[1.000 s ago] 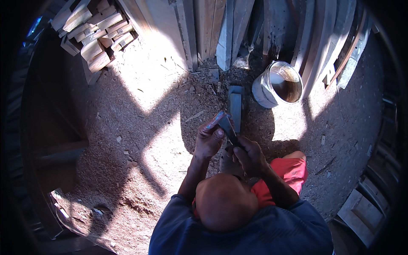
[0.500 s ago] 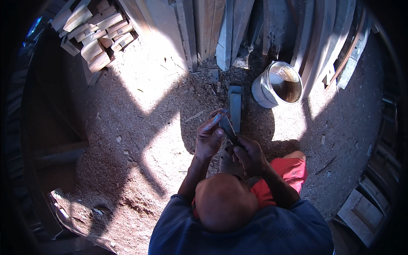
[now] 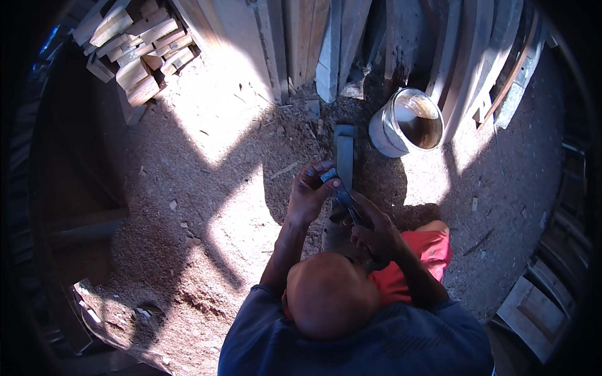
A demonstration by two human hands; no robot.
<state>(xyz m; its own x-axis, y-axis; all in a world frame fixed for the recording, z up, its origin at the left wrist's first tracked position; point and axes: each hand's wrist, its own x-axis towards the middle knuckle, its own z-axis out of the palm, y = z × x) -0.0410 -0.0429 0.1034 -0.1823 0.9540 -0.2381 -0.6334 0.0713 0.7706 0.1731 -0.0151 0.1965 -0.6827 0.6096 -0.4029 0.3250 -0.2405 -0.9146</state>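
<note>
A dark, flat metal blade (image 3: 343, 197) is held slanting between my two hands, its flat face turned up. My left hand (image 3: 310, 195) pinches the far end, with the thumb lying against the face. Closed around the near end is my right hand (image 3: 378, 230), whose palm hides that part of the blade. Just beyond the hands a long grey block like a sharpening stone (image 3: 345, 153) lies on the ground; the blade is apart from it, above its near end.
A whitish bucket (image 3: 387, 136) tilts at the right, with brownish contents. Long wooden boards (image 3: 307, 47) lean along the back. Stacked wood offcuts (image 3: 135, 75) stand at the far left. Wood shavings (image 3: 188, 207) cover the ground. A framed wooden panel (image 3: 533, 313) lies at the lower right.
The blade has turned from nearly edge-on to show its flat face. My left thumb has come onto its far end, and my right hand has shifted its grip.
</note>
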